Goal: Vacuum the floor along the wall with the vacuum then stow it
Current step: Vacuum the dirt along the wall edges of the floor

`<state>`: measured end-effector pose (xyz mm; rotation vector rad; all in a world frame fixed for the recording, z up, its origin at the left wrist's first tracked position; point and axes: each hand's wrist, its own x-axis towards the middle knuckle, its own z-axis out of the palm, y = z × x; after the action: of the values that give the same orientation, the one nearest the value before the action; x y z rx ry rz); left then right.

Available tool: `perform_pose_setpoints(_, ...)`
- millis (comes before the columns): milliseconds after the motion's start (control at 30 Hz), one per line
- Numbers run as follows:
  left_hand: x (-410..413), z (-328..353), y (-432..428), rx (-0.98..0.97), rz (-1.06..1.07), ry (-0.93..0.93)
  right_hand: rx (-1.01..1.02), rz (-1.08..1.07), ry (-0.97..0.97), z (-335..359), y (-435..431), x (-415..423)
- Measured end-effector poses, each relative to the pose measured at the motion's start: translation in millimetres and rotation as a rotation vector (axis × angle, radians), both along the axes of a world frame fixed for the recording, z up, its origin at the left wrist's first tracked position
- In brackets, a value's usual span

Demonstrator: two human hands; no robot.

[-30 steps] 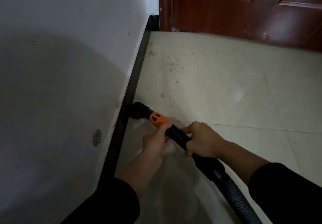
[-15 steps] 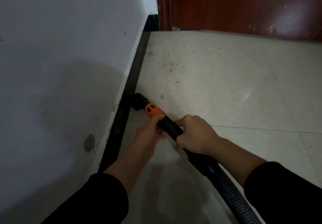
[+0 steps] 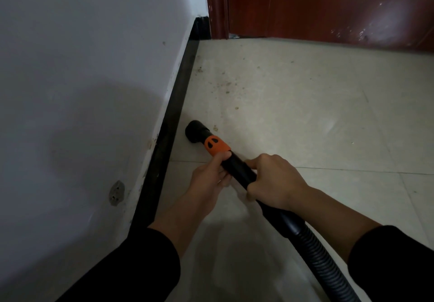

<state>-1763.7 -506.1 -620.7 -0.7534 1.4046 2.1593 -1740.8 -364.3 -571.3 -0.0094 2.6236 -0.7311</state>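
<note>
Vacuum wand [image 3: 237,167], black with an orange collar [image 3: 216,146], lay low over a pale tiled floor [image 3: 317,118], seen from above by a head-worn camera. Its round nozzle [image 3: 195,131] sat just beside the black baseboard [image 3: 175,118] at the foot of a white wall [image 3: 82,66], with a thin strip of tile showing between them. Whether the nozzle touched the floor could not be told.

Both hands held the wand. The left hand [image 3: 209,180] gripped it just behind the orange collar, thumb lying on top. The right hand [image 3: 274,182] curled its fingers around the tube a little further back. A ribbed black hose [image 3: 328,268] ran from the wand off the lower right edge, and the vacuum's body was out of view.

Brown crumbs [image 3: 225,88] dotted the floor ahead of the nozzle, toward the corner where a dark red door [image 3: 328,5] stood. One crumb lay just beside the nozzle. The tile nearer the person showed no such specks. The wall run looked partly done, with the stretch up to the corner left to clean and the stowing not yet begun.
</note>
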Motion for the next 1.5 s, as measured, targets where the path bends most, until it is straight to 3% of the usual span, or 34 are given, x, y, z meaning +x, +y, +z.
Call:
perform_pose_setpoints(867,21.4,6.5,54.5,0.032,-0.21,0.004,0.072,-0.145,0.018,2.3,50.8,42.6)
perform_pose_setpoints(1500,53.1,16.4,98.8,0.006,-0.186,-0.116,-0.005,-0.243,-0.049,7.3,94.8,77.4)
